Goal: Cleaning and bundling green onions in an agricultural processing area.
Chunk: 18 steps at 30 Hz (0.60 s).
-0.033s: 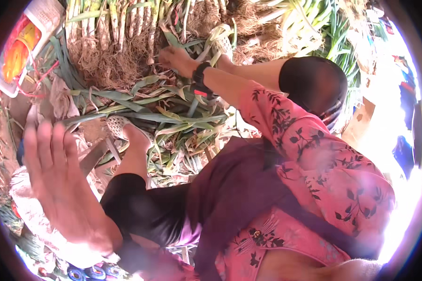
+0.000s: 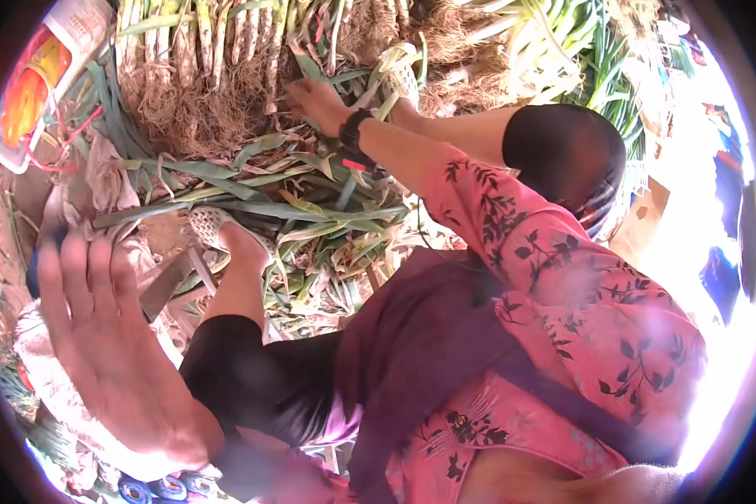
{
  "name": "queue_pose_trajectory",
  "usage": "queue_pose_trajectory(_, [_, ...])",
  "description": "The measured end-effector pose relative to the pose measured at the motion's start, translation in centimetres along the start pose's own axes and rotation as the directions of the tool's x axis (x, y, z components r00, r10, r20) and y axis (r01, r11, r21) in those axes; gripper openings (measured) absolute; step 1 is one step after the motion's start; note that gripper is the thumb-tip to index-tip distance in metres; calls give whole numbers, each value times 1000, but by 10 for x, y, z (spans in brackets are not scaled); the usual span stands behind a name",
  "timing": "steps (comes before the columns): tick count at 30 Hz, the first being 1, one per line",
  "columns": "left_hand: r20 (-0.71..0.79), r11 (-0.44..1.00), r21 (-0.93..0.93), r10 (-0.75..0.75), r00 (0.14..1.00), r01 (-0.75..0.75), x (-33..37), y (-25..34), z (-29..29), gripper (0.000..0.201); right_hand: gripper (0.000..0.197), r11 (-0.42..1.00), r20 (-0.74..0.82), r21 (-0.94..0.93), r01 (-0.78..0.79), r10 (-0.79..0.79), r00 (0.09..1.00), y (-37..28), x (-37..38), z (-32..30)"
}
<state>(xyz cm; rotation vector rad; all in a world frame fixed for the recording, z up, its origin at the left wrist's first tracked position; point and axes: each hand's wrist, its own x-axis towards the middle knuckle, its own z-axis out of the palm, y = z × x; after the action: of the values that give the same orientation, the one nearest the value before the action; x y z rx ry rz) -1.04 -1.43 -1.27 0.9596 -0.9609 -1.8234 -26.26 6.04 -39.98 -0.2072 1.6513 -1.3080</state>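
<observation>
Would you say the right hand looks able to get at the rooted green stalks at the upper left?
Probably yes: the right hand is close beside the nearest of the rooted green stalks, and nothing visible blocks the short gap between them.

left hand [image 2: 122,361] + right hand [image 2: 321,107]: 2 | pale openwork shoes [image 2: 208,225]: 2 | black wristband [image 2: 353,130]: 1 | blue rolls [image 2: 169,488]: 3 visible | rooted stalks [image 2: 203,46]: many, overlapping, exact count unclear

Leeks [image 2: 202,92] lie beyond loose leaves [image 2: 311,210], between a package [image 2: 30,101] on the left and another bunch [image 2: 546,46] on the right, with the right hand [image 2: 319,106] near their right end.
</observation>
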Motion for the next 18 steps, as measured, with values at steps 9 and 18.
queue_pose_trajectory(9, [194,994,62,-97,976,86,12,8,-28,55,44,897,175,253,-361,325,929,-42,48,45])
queue_pose_trajectory(18, [332,990,132,-2,943,-44,5,2,-14,59,29,839,506,74,-539,434,745,64,-182,52])
